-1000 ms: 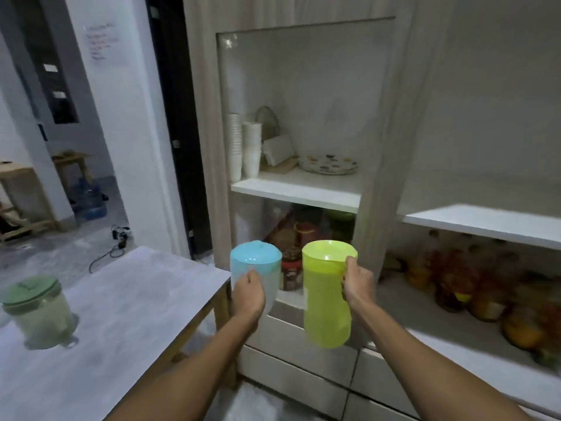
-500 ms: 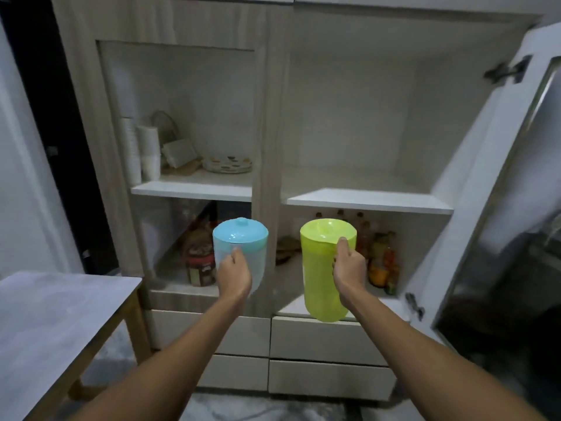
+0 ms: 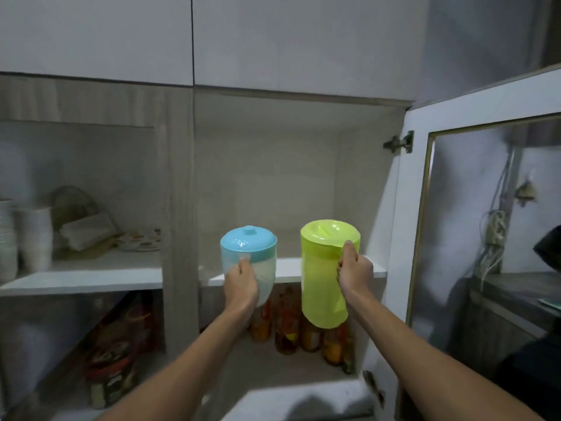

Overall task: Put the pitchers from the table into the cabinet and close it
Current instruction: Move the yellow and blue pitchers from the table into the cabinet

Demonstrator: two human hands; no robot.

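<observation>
Nearest the camera, two bare forearms reach forward and up. The left hand (image 3: 242,282) is wrapped around the handle side of the blue pitcher (image 3: 249,259), fingers clenched on it; the right hand (image 3: 354,273) grips the green pitcher (image 3: 324,276) the same way, thumb up near the lid. Both pitchers hang in the air just in front of the front edge of the shelf (image 3: 290,270) in the open right-hand bay of the cabinet (image 3: 267,183), with their bases below shelf level.

Judging from that, the step in hand is setting both on this shelf. To do it well, each base should be lifted clear of the front edge before pushing in, the pitchers kept upright so the lids stay seated, and both set far enough back that the door (image 3: 416,208), swung open at the right, can shut without catching them. The taller green one looks to have room under the bay's ceiling.

Behind and below the pitchers stand bottles (image 3: 285,326) on the lower shelf, partly covered. The left bay holds stacked cups (image 3: 32,235) and a plate (image 3: 141,240), seen dimly as if through glass. The handles themselves are hidden by the hands, the table is out of view, and whether more pitchers remain there cannot be told.
</observation>
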